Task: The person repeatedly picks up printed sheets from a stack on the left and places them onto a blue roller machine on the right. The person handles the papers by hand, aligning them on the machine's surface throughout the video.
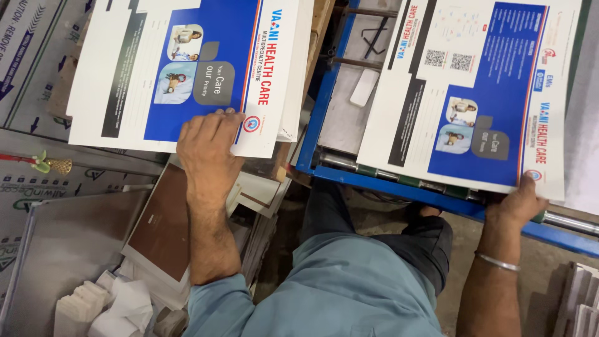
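While the blue metal frame (pixel 399 187) of a machine runs slantwise across the near right of the scene, a printed sheet (pixel 474 93) lies on it, white and blue with small photographs, its long axis running from far to near and leaning a little rightward at the near end. To the left, a stack of printed sheets (pixel 181 68) of the same kind rests with its long axis left to right, its near right corner toward the person. The left hand (pixel 206 146) lies flat on that corner, fingers spread and pressing down. The right hand (pixel 518 203) pinches the near right corner of the sheet on the machine. A thin metal bangle (pixel 497 262) circles the right wrist.
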